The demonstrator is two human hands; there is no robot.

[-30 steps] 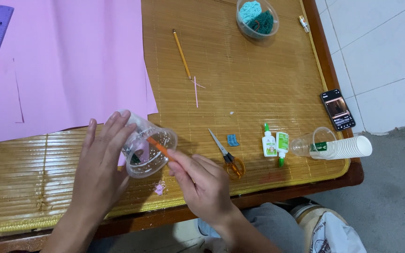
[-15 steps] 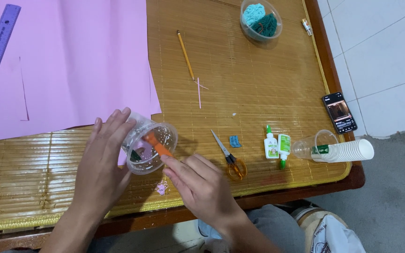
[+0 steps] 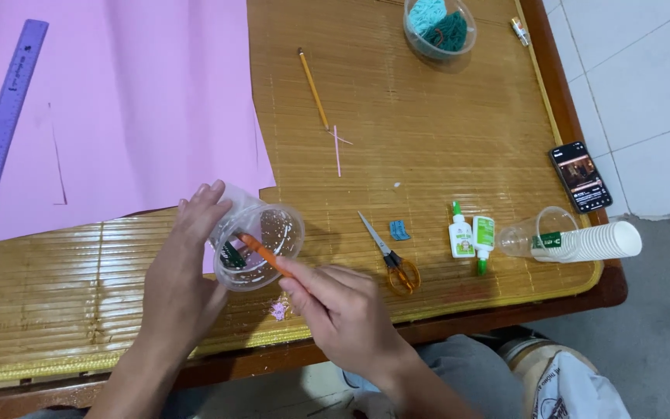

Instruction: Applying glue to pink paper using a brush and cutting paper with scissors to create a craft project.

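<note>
Gripping clear plastic cup, left hand; slim orange tool, right hand.

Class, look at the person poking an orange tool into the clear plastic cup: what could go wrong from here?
1. The orange tool works inside the clear cup close to the left hand that holds it; a slip might jab the fingers.
2. The scissors lie beside the right hand, which might knock them.

Orange tool, clear cup, perhaps green inside.

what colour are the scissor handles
Orange, on the scissors lying on the mat; the head view shows them.
</note>
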